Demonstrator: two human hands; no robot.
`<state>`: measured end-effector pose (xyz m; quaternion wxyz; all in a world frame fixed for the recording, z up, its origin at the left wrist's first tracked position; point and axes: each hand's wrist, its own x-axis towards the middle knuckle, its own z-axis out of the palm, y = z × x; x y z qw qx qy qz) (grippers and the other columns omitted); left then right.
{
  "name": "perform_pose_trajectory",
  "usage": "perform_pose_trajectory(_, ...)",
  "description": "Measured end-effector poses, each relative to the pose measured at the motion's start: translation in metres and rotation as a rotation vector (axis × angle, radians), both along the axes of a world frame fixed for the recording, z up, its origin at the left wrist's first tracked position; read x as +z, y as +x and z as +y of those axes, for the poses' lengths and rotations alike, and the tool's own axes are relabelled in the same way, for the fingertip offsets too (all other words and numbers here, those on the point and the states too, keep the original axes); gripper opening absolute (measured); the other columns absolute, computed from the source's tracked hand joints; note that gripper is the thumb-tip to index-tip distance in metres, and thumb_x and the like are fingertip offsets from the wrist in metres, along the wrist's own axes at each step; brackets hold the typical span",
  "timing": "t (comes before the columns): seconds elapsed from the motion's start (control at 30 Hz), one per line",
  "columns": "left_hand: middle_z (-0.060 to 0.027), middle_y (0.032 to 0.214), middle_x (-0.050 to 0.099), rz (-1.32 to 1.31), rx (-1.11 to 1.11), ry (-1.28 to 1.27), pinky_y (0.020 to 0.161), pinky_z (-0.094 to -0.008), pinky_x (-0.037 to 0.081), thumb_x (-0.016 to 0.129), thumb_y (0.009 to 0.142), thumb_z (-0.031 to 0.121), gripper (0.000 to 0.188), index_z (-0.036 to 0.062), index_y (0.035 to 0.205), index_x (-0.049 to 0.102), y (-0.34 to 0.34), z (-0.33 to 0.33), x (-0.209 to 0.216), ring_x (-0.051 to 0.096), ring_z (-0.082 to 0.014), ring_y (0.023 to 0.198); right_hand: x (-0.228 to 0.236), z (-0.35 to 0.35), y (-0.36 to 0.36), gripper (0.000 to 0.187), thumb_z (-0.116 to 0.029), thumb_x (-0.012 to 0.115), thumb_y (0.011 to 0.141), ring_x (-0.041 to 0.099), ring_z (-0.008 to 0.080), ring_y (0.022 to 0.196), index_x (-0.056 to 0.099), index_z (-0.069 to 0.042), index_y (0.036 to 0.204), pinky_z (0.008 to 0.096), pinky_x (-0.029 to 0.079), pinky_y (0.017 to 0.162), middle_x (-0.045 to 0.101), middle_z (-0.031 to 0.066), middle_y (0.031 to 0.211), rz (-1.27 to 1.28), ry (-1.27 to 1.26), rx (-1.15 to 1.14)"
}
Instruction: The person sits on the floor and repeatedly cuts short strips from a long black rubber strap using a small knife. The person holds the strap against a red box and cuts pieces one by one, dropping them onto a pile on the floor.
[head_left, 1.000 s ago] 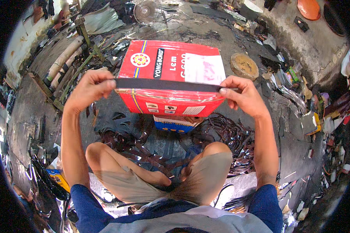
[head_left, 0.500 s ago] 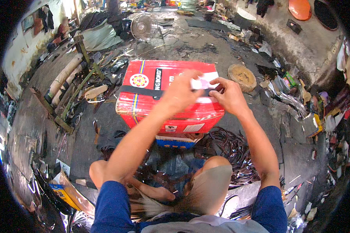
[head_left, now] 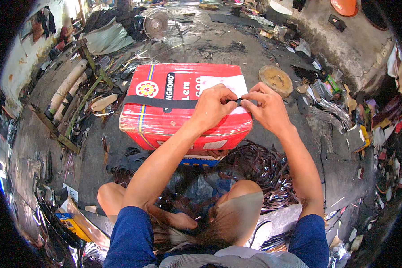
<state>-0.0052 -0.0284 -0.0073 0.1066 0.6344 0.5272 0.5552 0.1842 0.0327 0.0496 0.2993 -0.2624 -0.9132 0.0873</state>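
A red cardboard box (head_left: pixel 165 123) stands in front of my folded legs, with a flat black strip (head_left: pixel 156 102) lying across its top from the left edge. My left hand (head_left: pixel 213 107) pinches the strip near the box's right end. Thumb and fingers of my right hand (head_left: pixel 269 108) close on the same strip just beside it, and a short dark bit shows between the two hands. Under and behind my fingers, a white sheet of paper (head_left: pixel 225 82) with faint pinkish marks lies on the box top. My fingers hide part of the strip and paper.
Beneath the red box sits a blue carton (head_left: pixel 200 161). A tangle of dark glossy strips (head_left: pixel 272 174) lies to its right. Beyond are a round wooden block (head_left: pixel 275 81), a fan (head_left: pixel 157 26), and a wooden frame (head_left: pixel 58 134) at left. Scraps line the right wall.
My left hand, blurred before, has come to rest closer to my right hand. The white paper now lies flatter on the box top. The whole view has shifted slightly.
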Motion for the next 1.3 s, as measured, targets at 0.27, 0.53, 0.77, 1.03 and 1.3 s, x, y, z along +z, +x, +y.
perform_pose_trajectory(0.27, -0.0102, 0.090, 0.069, -0.017, -0.058, -0.089, 0.073, -0.0344, 0.054, 0.078, 0.079, 0.015, 0.020, 0.0026, 0.095, 0.076, -0.008, -0.004, 0.004, 0.068, -0.0204, 0.079, -0.002, 0.014, 0.004, 0.017, -0.013, 0.077, 0.083, 0.060, 0.0154, 0.077, 0.077, -0.005, 0.097, 0.0300, 0.048, 0.068, 0.062, 0.0061, 0.090, 0.023, -0.076, 0.147)
perform_pose_trajectory(0.53, -0.0116, 0.087, 0.069, 0.057, 0.010, -0.025, 0.072, -0.0362, 0.053, 0.075, 0.081, 0.017, 0.015, 0.0053, 0.090, 0.077, -0.006, -0.001, 0.001, 0.068, -0.0245, 0.079, -0.009, 0.021, 0.003, 0.018, -0.016, 0.077, 0.081, 0.064, 0.0174, 0.075, 0.079, -0.006, 0.096, 0.0325, 0.052, 0.069, 0.065, 0.0085, 0.089, 0.085, -0.162, 0.072)
perform_pose_trajectory(0.77, -0.0132, 0.086, 0.068, 0.146, 0.042, 0.001, 0.071, -0.0402, 0.053, 0.072, 0.080, 0.017, 0.013, 0.0050, 0.084, 0.075, -0.005, 0.005, 0.001, 0.068, -0.0295, 0.078, -0.049, 0.028, -0.014, 0.016, -0.007, 0.073, 0.080, 0.060, 0.0106, 0.068, 0.064, -0.002, 0.092, 0.0252, 0.050, 0.057, 0.062, 0.0028, 0.086, 0.534, -0.606, -0.033)
perform_pose_trajectory(1.03, -0.0143, 0.084, 0.065, 0.349, -0.118, 0.058, 0.072, -0.0417, 0.052, 0.068, 0.083, 0.015, 0.014, 0.0036, 0.085, 0.074, -0.017, 0.011, 0.011, 0.066, -0.0321, 0.078, -0.045, 0.016, -0.013, 0.019, -0.013, 0.072, 0.086, 0.052, 0.0064, 0.054, 0.057, -0.007, 0.094, 0.0229, 0.039, 0.045, 0.059, -0.0022, 0.072, 0.613, -0.952, -0.072)
perform_pose_trajectory(1.3, -0.0133, 0.080, 0.067, 0.197, -0.188, 0.125, 0.068, -0.0388, 0.052, 0.070, 0.080, 0.013, 0.012, 0.0015, 0.083, 0.074, -0.008, 0.026, 0.008, 0.067, -0.0285, 0.075, -0.068, 0.023, -0.009, 0.024, -0.027, 0.063, 0.099, 0.044, 0.0055, 0.047, 0.055, -0.011, 0.083, 0.0242, 0.033, 0.039, 0.051, -0.0043, 0.064, 0.688, -0.995, 0.048)
